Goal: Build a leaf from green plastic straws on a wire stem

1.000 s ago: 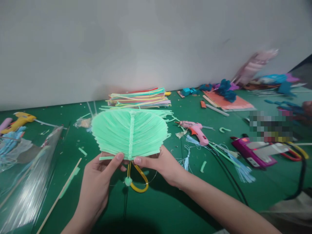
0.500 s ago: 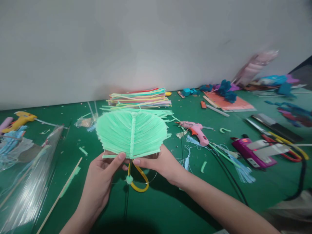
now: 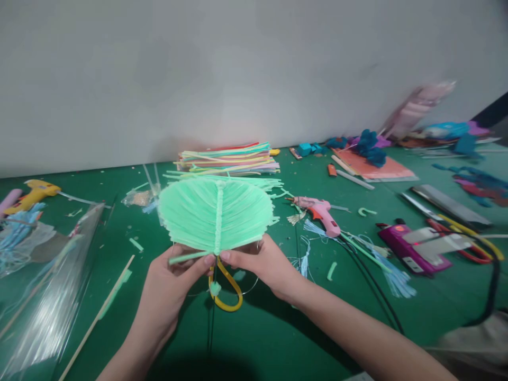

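A light-green leaf shape point(image 3: 194, 211), built of fuzzy pipe-cleaner strips around a braided-looking middle rib, is held up before me. My left hand point(image 3: 180, 270) grips its lower left, the thumb at the foot of the rib by a loose green strip point(image 3: 186, 257) that angles off the leaf's edge. With its thumb on the other side of the rib's foot, my right hand point(image 3: 262, 262) grips the lower right; the fingers of both hands are mostly behind the leaf. Below the thumbs show a yellow loop point(image 3: 228, 307), a small green tuft point(image 3: 215, 289) and a thin dark stem.
Behind the leaf lies a pile of coloured pipe cleaners point(image 3: 230, 160). A pink glue gun point(image 3: 323, 214), a purple device point(image 3: 413, 248) and scissors point(image 3: 476, 248) lie to the right. On the left are a yellow glue gun point(image 3: 34, 196), clear plastic sheeting point(image 3: 59, 296) and a thin stick point(image 3: 99, 315).
The lower left strip has swung away from the leaf's edge, leaving a gap. My left thumb has shifted right, towards the rib. The leaf has tilted slightly.
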A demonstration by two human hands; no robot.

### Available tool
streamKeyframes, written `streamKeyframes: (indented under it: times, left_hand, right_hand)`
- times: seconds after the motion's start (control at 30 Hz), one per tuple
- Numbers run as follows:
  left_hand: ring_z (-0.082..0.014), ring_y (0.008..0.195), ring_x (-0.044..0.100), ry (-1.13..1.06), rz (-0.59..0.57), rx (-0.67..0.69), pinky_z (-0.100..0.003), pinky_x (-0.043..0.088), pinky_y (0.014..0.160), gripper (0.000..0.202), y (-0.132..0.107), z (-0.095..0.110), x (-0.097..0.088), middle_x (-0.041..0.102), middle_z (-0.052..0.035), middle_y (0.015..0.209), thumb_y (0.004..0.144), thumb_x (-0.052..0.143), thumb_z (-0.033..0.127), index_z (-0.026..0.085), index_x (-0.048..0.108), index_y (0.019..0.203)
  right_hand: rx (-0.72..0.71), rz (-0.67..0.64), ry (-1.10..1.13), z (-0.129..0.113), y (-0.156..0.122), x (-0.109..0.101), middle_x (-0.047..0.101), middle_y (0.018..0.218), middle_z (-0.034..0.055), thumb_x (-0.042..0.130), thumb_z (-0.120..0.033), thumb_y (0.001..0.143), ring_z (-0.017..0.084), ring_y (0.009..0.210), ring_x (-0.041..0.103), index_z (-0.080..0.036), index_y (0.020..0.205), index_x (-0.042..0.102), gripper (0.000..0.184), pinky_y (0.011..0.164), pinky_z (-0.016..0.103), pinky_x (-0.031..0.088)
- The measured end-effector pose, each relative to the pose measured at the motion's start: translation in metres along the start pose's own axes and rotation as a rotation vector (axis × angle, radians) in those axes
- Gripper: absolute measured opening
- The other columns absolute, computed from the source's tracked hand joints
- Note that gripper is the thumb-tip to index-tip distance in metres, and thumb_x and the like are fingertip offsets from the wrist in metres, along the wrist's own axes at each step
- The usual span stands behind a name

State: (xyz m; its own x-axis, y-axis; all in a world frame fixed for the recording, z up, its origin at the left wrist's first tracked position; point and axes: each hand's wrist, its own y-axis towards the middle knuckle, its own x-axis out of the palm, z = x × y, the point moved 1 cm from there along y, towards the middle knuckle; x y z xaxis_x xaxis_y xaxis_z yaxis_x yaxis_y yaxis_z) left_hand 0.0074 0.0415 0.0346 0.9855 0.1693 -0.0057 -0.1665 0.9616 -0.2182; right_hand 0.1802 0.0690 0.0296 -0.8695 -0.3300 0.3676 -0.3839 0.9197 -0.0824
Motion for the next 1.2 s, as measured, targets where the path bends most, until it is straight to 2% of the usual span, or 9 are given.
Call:
streamKeyframes:
  times: [0.17,0.3,0.47,0.8,0.97,1.2]
  left_hand:
    - [-0.0154,0.066,0.066,-0.030,0.039,-0.004,-0.024,0.051,0.066,0.029,0.0011,-0.0020,-0.0004,0.071,0.0000,0.064,0.060,0.088,0.034,0.017,0.068,0.071]
    - [-0.0151,0.065,0.066,-0.049,0.024,-0.045,-0.023,0.052,0.065,0.028,-0.0001,0.0005,-0.0010,0.074,-0.0036,0.068,0.063,0.087,0.035,0.014,0.073,0.077]
    - [-0.0124,0.063,0.066,-0.136,0.039,-0.046,-0.020,0.053,0.066,0.026,0.0013,0.0008,0.0004,0.074,-0.0017,0.068,0.062,0.087,0.034,0.015,0.075,0.074]
    - [-0.0148,0.068,0.067,-0.151,0.012,-0.035,-0.022,0.054,0.067,0.023,0.0006,-0.0008,0.0010,0.075,-0.0041,0.073,0.069,0.083,0.034,0.014,0.075,0.077]
    - [-0.0153,0.067,0.067,-0.151,0.018,-0.037,-0.024,0.053,0.067,0.024,0.0016,-0.0031,0.0015,0.075,-0.0056,0.074,0.068,0.083,0.034,0.013,0.075,0.077]
    - [-0.0138,0.062,0.062,-0.087,-0.104,-0.077,-0.023,0.050,0.059,0.024,0.0031,-0.0009,0.0032,0.071,-0.0038,0.068,0.069,0.082,0.036,0.014,0.073,0.072]
  right_hand:
    - [0.018,-0.003,-0.076,0.0005,-0.0015,-0.0001,0.072,0.081,0.0025,0.082,-0.040,0.068,0.016,0.075,0.064,-0.017,0.086,0.073,0.031,0.069,0.028,0.053]
    - [-0.024,0.018,-0.108,-0.0005,-0.0017,0.0003,0.071,0.080,0.0022,0.079,-0.042,0.071,0.017,0.077,0.065,-0.019,0.085,0.073,0.028,0.072,0.030,0.053]
    - [-0.039,0.029,-0.165,-0.0022,-0.0009,-0.0008,0.070,0.075,0.0012,0.077,-0.044,0.074,0.017,0.076,0.065,-0.018,0.078,0.072,0.026,0.075,0.031,0.053]
    - [-0.027,0.116,-0.225,0.0010,0.0008,-0.0027,0.070,0.072,0.0017,0.073,-0.048,0.078,0.016,0.071,0.065,-0.018,0.073,0.071,0.030,0.070,0.030,0.053]
    - [-0.025,0.148,-0.209,0.0029,0.0019,-0.0031,0.068,0.068,0.0014,0.075,-0.047,0.075,0.015,0.068,0.064,-0.018,0.072,0.070,0.029,0.068,0.029,0.053]
    - [0.003,0.144,-0.171,0.0040,0.0014,-0.0005,0.068,0.066,0.0008,0.079,-0.048,0.069,0.014,0.065,0.063,-0.018,0.067,0.070,0.032,0.067,0.027,0.053]
